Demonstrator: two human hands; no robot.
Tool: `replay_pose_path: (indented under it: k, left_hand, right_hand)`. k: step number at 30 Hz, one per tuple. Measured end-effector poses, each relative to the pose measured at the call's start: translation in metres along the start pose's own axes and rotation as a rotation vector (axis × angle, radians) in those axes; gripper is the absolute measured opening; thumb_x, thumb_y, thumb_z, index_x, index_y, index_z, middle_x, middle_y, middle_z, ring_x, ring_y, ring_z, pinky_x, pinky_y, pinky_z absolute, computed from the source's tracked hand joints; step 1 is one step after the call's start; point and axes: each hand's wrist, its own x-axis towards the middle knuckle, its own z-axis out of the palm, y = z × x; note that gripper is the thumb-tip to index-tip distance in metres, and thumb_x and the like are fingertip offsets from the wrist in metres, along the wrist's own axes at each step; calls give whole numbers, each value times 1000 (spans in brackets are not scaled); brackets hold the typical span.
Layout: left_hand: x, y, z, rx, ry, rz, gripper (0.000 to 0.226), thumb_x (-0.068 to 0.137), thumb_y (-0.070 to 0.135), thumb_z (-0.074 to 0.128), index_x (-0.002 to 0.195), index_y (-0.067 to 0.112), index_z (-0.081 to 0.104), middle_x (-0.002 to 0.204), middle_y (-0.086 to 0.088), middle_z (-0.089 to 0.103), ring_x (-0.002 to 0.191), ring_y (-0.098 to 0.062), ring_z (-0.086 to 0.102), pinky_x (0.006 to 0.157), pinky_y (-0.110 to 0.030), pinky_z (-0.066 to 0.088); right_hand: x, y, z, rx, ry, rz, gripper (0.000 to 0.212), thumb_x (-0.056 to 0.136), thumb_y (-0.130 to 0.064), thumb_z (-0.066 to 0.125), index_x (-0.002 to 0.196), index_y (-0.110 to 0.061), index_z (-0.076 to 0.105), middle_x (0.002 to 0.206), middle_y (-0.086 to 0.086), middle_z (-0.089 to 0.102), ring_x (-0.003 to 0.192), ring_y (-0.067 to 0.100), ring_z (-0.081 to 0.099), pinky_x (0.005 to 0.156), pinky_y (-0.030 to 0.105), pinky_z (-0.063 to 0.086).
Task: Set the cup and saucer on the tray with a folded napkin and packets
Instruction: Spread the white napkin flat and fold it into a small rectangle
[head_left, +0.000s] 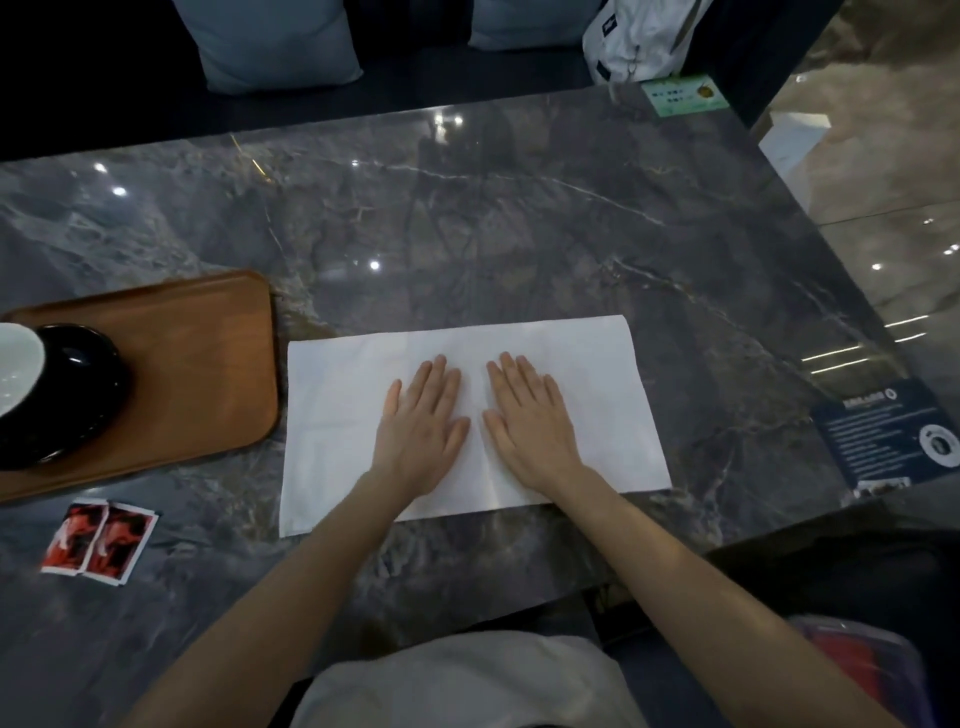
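Surface: a dark grey marble table (519, 218) with pale veins and a glossy finish showing light reflections.

Napkin: a white napkin (587, 374) lies flat on the table, close to the near edge and roughly midway along it. It forms a wide rectangle, and a faint crease runs down its centre between the two hands.

Hands: the left hand (421, 415) rests palm down on the napkin, just left of the crease, fingers extended and slightly spread, gripping nothing. The right hand (530, 415) rests palm down just right of the crease, likewise flat and gripping nothing. The thumbs lie near each other but apart. Both forearms are bare and cross the near edge of the table.

Tray: a brown wooden tray (208, 364) with rounded corners sits at the left edge of the table, just beside the napkin's left side and not touching it.

Cup and saucer: a black saucer (88, 384) stands on the left part of the tray, cut off by the picture's edge. A white cup (15, 364) sits on it, only partly in view.

Packets: two red, black and white packets (101, 540) lie side by side, touching, on the table near its near-left corner, just off the tray's near edge.
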Motion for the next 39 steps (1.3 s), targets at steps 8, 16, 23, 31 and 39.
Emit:
replay_pose_path:
  k: [8,16,23,31,39]
  left_hand:
    - [34,-12,4,-76,11,-10,71,84,54,-4,145,19,-2,154,1,-9,138,-14,-16,114,-41,-6]
    - [48,-21,2,-62,-2,6,63,82,50,-9,139,25,-14,152,7,-15,137,-9,-20,112,-35,-12]
    - [28,-72,-2,-123,96,-181,62,88,50,6,146,26,7,155,1,-2,142,-15,-9,115,-40,-3]
    - [7,-82,-4,-136,119,-378,75,84,47,7,144,2,14,153,-22,10,143,-31,6,116,-44,4]
    - [-21,9,12,-157,109,-10,65,93,43,-6,142,5,14,152,-9,16,139,-25,10,115,-39,1]
  right_hand:
    - [42,0,8,-43,-29,-18,69,85,-47,-4,148,-19,-1,159,1,-3,145,14,-7,113,35,-13]
    - [58,8,13,-53,5,-18,65,87,-46,2,148,-21,3,159,2,3,145,14,-4,114,37,-10]
    - [48,60,5,-112,47,270,71,85,-58,0,147,-24,-9,159,4,-7,145,21,-10,116,43,-8]
    - [38,77,-5,-77,150,428,82,82,-54,-3,147,-6,3,158,11,5,146,21,0,118,45,-4]
    - [0,-17,16,29,101,27,62,95,-42,8,144,-9,26,152,8,29,142,20,20,112,36,-2]
